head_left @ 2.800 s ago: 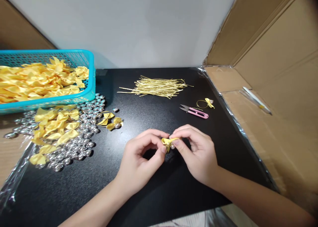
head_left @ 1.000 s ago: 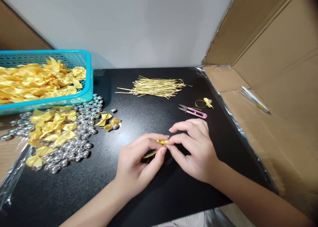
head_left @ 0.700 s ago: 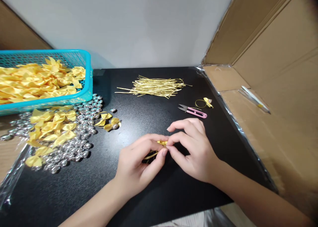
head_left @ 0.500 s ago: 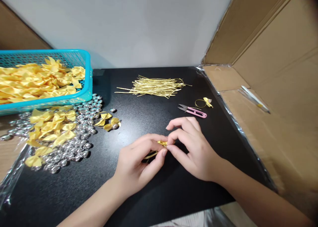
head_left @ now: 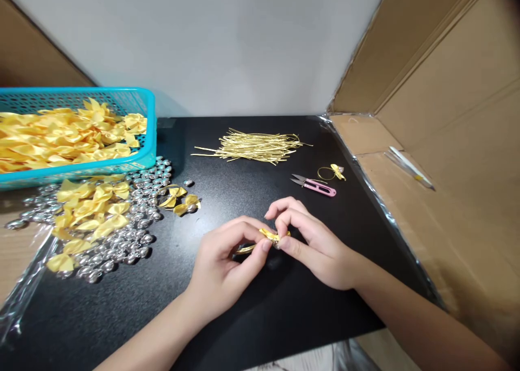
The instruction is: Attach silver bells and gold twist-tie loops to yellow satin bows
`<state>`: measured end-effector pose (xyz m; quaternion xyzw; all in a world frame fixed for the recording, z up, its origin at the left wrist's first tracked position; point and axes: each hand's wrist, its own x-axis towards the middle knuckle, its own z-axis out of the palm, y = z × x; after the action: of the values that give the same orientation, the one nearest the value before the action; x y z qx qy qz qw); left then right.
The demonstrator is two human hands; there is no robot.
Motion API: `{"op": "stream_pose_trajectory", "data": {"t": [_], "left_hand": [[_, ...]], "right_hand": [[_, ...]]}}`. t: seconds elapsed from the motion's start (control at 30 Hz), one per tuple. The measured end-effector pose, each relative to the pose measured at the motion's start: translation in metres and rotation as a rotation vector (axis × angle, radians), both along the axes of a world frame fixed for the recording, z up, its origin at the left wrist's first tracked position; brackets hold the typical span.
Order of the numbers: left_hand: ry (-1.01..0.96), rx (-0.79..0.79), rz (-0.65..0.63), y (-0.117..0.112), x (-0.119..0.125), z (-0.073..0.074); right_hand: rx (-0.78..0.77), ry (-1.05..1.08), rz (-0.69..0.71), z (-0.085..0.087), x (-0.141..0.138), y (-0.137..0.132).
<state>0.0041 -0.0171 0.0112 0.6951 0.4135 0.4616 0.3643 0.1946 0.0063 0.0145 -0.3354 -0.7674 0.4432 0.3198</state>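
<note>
1. Black table (head_left: 122, 317), little yellow bow (head_left: 267, 233) held over it.
2. Left hand (head_left: 225, 258) pinches one end, right hand (head_left: 319, 247) pinches the other.
3. Bow's partly hidden in there; blue basket (head_left: 150, 141) is cut off.

Black tabletop (head_left: 231, 189): gold cords (head_left: 260, 147), pink snips (head_left: 327, 191), silver beads (head_left: 130, 259), yellow bows (head_left: 186, 202).

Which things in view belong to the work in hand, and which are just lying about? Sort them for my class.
Likely belonging:
- yellow bow, pinched by left hand and right hand
- loose bows, silver beads, gold cords
- blue basket of bows
- pink snips, probably

Seemingly just lying about:
- white pen-like tool, on the cardboard
- clear film along the black table's edge
</note>
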Motion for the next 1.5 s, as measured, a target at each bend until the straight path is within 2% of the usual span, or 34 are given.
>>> {"op": "stream_pose_trajectory", "data": {"t": [0.27,0.43,0.53,0.6,0.83,0.93,1.0,1.07,1.23,1.3,1.4,1.5], "left_hand": [[0.085,0.083,0.034,0.0,0.001,-0.002],[0.126,0.102,0.051,0.0,0.001,-0.004],[0.125,0.085,0.054,0.0,0.0,-0.005],[0.111,0.065,0.057,0.001,0.0,-0.005],[0.059,-0.002,0.069,0.0,0.002,-0.003],[0.04,-0.025,0.067,-0.001,0.002,-0.003],[0.035,-0.025,0.065,-0.001,0.002,-0.004],[0.041,-0.018,0.068,-0.001,0.002,-0.004],[0.086,0.032,0.073,0.0,0.001,-0.004],[0.103,0.058,0.071,0.0,0.001,-0.005],[0.115,0.066,0.071,0.0,0.002,-0.004],[0.106,0.045,0.075,0.001,0.002,-0.005]], "right_hand": [[0.423,-0.007,-0.229,-0.004,-0.004,0.0],[0.564,-0.071,-0.287,-0.005,-0.006,-0.001],[0.562,-0.081,-0.287,-0.005,-0.007,-0.002],[0.508,-0.054,-0.29,-0.005,-0.008,-0.003],[0.017,0.154,-0.229,-0.013,-0.012,-0.003],[-0.119,0.228,-0.16,-0.016,-0.012,-0.002],[-0.152,0.23,-0.119,-0.016,-0.012,-0.002],[-0.092,0.184,-0.122,-0.014,-0.011,-0.001],[0.345,0.03,-0.26,-0.01,-0.01,-0.002],[0.46,0.009,-0.304,-0.01,-0.011,-0.002],[0.481,0.002,-0.323,-0.01,-0.011,-0.002],[0.382,0.037,-0.3,-0.01,-0.011,-0.002]]}}
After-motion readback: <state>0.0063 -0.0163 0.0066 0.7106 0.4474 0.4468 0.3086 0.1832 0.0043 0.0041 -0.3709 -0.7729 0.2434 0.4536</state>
